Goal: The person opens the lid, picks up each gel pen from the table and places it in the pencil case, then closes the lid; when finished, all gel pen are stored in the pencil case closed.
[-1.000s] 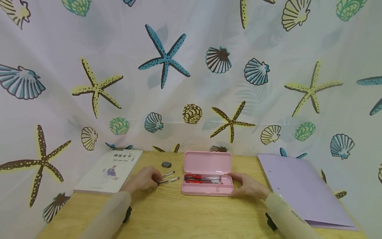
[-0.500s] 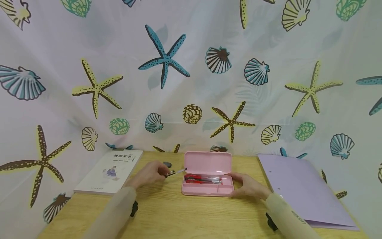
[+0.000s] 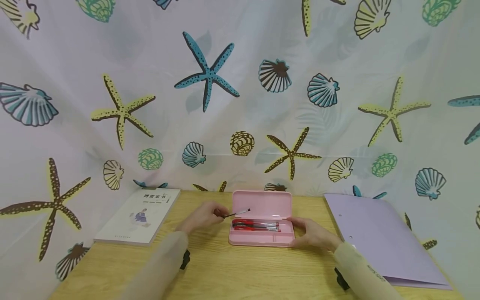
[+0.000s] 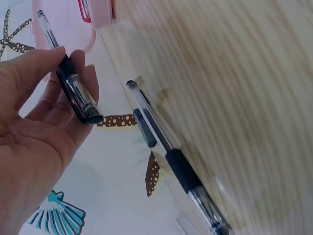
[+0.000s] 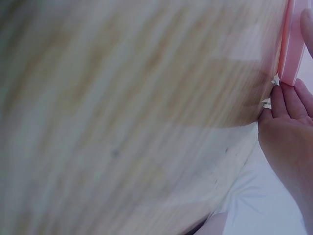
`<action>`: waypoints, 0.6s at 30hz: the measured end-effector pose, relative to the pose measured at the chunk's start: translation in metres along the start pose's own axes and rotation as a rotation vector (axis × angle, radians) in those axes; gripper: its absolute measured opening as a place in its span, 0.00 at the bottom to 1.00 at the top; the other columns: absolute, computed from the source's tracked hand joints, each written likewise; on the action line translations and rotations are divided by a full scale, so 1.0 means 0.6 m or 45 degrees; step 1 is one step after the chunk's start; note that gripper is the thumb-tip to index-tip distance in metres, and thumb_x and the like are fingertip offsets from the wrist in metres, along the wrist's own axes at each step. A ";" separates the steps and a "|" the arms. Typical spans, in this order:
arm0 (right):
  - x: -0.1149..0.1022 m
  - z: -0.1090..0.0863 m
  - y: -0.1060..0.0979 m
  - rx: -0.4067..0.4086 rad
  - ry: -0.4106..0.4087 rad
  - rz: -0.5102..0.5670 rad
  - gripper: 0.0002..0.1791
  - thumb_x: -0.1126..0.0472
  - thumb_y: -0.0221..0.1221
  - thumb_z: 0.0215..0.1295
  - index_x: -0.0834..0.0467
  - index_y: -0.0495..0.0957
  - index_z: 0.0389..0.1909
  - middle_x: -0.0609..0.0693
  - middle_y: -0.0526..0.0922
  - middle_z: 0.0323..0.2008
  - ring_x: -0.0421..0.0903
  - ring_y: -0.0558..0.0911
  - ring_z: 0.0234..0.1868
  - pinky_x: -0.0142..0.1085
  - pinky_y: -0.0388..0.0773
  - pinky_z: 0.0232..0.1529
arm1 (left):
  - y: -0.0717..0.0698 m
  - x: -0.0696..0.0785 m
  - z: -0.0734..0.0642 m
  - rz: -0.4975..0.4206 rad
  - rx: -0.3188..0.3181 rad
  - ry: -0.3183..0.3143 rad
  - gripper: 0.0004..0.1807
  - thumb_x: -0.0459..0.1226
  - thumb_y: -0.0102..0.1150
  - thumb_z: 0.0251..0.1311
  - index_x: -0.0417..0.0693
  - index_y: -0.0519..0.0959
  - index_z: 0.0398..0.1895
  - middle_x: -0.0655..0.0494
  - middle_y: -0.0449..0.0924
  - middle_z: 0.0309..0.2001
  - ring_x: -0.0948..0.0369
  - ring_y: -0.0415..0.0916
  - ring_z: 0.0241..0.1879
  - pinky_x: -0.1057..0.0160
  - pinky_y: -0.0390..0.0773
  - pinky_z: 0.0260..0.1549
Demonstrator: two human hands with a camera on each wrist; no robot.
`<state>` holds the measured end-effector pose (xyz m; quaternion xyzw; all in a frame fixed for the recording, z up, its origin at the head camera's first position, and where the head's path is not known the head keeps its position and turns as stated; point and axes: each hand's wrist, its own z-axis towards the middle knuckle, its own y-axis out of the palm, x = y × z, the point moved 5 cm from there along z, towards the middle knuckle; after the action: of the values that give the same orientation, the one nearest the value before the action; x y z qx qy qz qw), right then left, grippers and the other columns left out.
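Note:
Between thumb and fingers, my left hand (image 3: 204,216) pinches a black gel pen (image 4: 76,88), whose clear end points to the pink pencil case (image 3: 247,238) and overlaps its raised lid in the head view. The case lies open with several red and black pens (image 3: 255,225) in its rear compartment. My right hand (image 3: 313,234) grips the case's right end, thumb at the front corner and fingers at the back. In the left wrist view, a second black gel pen (image 4: 182,169) lies on the table near a small dark grey oval object (image 4: 145,128); my left hand hides both in the head view.
A white book (image 3: 140,214) lies on the wooden table (image 3: 240,275) at the back left. A purple folder (image 3: 378,237) lies to the right, partly behind my right forearm. A curtain (image 3: 240,112) printed with starfish and shells hangs behind the table.
My left hand has picked up one pen from the table and moved right with it to the pencil case. My right hand stays at the case.

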<state>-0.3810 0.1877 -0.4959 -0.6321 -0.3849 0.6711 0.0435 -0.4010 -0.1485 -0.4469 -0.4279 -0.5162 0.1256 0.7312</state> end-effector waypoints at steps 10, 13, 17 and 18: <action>-0.001 -0.002 -0.001 0.004 0.008 0.015 0.49 0.57 0.75 0.49 0.59 0.62 0.72 0.60 0.60 0.74 0.60 0.55 0.75 0.58 0.47 0.73 | 0.037 0.023 0.026 0.013 -0.012 0.099 0.13 0.22 0.54 0.61 0.39 0.84 0.45 0.48 0.85 0.43 0.56 0.80 0.45 0.52 0.78 0.49; 0.000 -0.001 0.000 0.003 0.008 0.014 0.49 0.57 0.75 0.49 0.59 0.62 0.72 0.60 0.60 0.74 0.60 0.55 0.76 0.57 0.47 0.73 | 0.047 0.025 0.030 -0.009 0.001 0.052 0.13 0.24 0.55 0.62 0.42 0.84 0.46 0.51 0.84 0.43 0.58 0.79 0.44 0.52 0.78 0.49; 0.000 0.001 0.001 0.003 0.012 0.000 0.49 0.56 0.75 0.49 0.58 0.62 0.72 0.59 0.60 0.74 0.59 0.55 0.76 0.57 0.47 0.73 | 0.056 0.027 0.034 -0.003 0.019 0.041 0.12 0.26 0.56 0.63 0.45 0.84 0.45 0.54 0.83 0.42 0.60 0.77 0.44 0.53 0.78 0.49; 0.000 0.001 0.001 0.003 0.016 -0.002 0.49 0.55 0.75 0.48 0.58 0.63 0.72 0.59 0.61 0.74 0.59 0.55 0.76 0.57 0.47 0.73 | 0.057 0.027 0.035 0.000 0.026 0.046 0.12 0.26 0.56 0.63 0.45 0.84 0.45 0.55 0.83 0.42 0.60 0.77 0.44 0.53 0.78 0.50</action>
<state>-0.3812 0.1872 -0.4964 -0.6358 -0.3845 0.6676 0.0472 -0.4030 -0.1073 -0.4601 -0.4226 -0.5016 0.1230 0.7448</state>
